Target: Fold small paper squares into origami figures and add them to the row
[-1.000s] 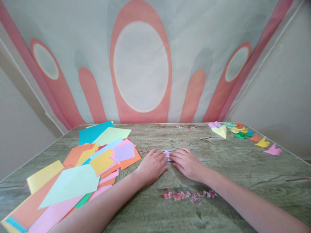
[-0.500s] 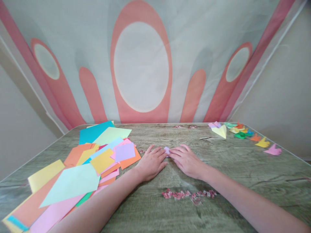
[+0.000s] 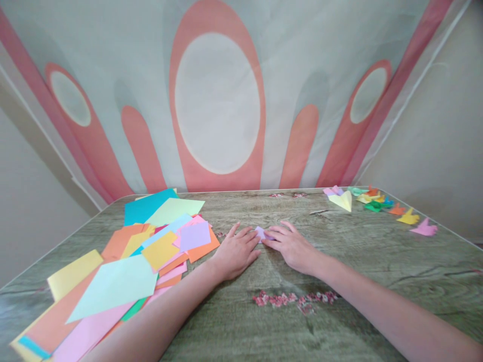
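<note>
As the lilac paper (image 3: 259,232) lay on the tabletop (image 3: 226,322) between the left hand (image 3: 237,254) and right hand (image 3: 292,247), the latter overlapped its right side. Both were palm-down, fingers extended; any pinch, like its long axis, couldn't be told.

A wood-grain table (image 3: 211,322), printed with sprays of pink flowers (image 3: 277,299), bears a loose heap of colored paper (image 3: 116,281) along its left side, the overlapping sheets running from a teal one (image 3: 145,207) at the far end to orange, pink and yellow ones at the near end. Toward the far right corner sits a cluster of small folded paper figures (image 3: 376,205) in several colors, beside a pale yellow folded paper (image 3: 342,201), with a pink figure (image 3: 425,229) nearest, while a small purple paper (image 3: 259,234) lies near the middle.
</note>
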A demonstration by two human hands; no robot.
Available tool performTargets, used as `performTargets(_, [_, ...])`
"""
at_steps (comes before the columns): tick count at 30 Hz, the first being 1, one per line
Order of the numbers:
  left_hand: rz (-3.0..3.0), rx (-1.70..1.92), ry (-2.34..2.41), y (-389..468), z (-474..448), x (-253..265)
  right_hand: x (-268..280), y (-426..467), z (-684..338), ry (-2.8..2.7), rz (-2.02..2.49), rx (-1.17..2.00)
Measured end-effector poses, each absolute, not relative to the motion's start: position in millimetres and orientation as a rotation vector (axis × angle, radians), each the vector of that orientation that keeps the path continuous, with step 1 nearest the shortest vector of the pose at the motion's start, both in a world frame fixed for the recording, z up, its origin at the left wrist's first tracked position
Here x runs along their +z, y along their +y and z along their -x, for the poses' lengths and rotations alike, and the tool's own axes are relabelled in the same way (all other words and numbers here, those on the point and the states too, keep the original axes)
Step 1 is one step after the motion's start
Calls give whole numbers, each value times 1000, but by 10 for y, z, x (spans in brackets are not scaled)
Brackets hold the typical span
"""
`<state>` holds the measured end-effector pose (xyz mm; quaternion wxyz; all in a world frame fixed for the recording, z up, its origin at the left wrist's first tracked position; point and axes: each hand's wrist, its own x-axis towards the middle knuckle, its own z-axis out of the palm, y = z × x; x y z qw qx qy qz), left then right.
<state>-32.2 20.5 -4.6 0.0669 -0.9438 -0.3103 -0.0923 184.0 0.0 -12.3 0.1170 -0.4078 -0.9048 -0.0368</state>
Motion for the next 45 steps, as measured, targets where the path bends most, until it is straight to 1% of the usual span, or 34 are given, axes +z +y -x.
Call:
performTargets(12, [2823,-248,-934,222,327,-71,3,-31,-2046,-2733,1391,-260])
performTargets(16, [2822,-245,-932,227,333,-79,45,-33,-2067,-2741,1442,-258])
performTargets(24, [2815,-259,-938,228,322,-94,-87,6,-2036,-2545,1350,-161])
performTargets(29, [2827,-276,-945,221,318,-91,-152,-20,-1907,-2584,1202,-146])
performTargets(45, [2873,-304,-935,183,315,-7,-228,39,-1883,-2574,1194,-154])
